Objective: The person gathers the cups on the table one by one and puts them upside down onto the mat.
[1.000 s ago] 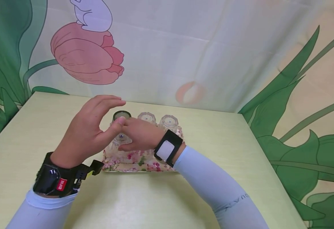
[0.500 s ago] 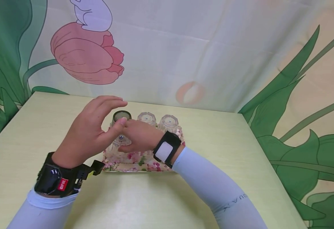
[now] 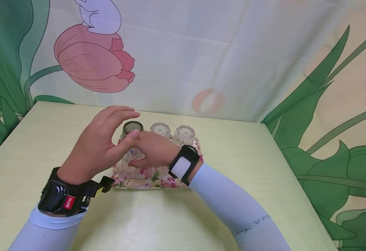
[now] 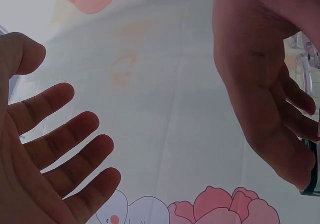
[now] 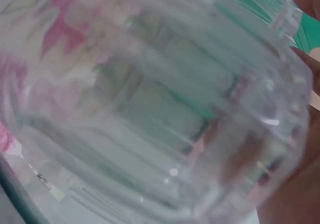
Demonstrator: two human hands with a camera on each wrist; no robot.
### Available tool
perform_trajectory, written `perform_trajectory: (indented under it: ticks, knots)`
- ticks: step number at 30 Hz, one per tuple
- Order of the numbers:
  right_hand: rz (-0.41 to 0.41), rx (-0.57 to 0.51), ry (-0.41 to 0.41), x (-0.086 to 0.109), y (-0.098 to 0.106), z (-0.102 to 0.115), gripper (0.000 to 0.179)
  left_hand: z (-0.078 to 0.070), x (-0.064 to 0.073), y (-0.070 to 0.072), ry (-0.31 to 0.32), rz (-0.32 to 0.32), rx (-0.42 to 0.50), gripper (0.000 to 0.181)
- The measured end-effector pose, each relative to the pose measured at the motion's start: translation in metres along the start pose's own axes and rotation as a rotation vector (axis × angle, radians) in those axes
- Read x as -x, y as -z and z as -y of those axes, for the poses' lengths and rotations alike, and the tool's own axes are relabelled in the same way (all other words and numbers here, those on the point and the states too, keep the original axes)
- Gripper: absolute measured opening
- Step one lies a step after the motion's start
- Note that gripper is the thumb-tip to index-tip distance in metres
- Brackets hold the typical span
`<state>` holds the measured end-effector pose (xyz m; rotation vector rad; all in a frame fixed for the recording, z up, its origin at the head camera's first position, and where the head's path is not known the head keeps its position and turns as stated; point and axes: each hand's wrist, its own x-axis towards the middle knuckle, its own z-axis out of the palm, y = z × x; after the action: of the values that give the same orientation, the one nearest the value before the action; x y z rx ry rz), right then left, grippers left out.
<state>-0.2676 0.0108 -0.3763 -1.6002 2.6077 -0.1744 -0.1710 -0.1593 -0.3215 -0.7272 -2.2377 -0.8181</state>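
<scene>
In the head view, my left hand [image 3: 92,146] is raised left of the glasses, its fingers spread and holding nothing. Its palm and loosely bent fingers also show in the left wrist view. My right hand [image 3: 157,148] reaches over a floral tray [image 3: 167,183], its thumb and fingers around a clear faceted glass [image 3: 132,153] at the tray's left. That faceted glass [image 5: 150,114] fills the right wrist view. Just behind the right hand is a dark-rimmed glass [image 3: 132,126]; the left wrist view shows curled fingers [image 4: 300,169] close to its rim. The right fingertips are partly hidden.
Two clear glasses [image 3: 160,129] [image 3: 184,133] stand upside down at the back of the tray. The tray lies on a pale table [image 3: 233,157]. A curtain [image 3: 170,62] printed with flowers and leaves hangs behind and to the right.
Both hands have stayed nearly in place. The left hand has drifted slightly right, and the right wrist sits slightly lower. The glasses have not visibly moved.
</scene>
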Motion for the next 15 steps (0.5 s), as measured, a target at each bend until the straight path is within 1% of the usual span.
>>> perform_trajectory:
  ticks: [3,7,10,15]
  knots:
    - [-0.033,-0.011,-0.005,0.006,0.005,-0.001,0.051,-0.001,-0.001,-0.001,-0.003,0.004,-0.001,0.042]
    - [-0.082,0.005,-0.031,0.017,0.012,-0.005,0.054,-0.001,-0.001,-0.004,-0.002,0.007,-0.002,0.042]
    - [-0.125,-0.004,-0.044,0.025,0.014,-0.009,0.056,-0.001,-0.001,-0.005,0.001,0.012,0.000,0.041]
    - [-0.193,-0.038,-0.019,0.035,0.017,-0.017,0.055,-0.001,-0.002,-0.008,0.010,0.024,0.002,0.040]
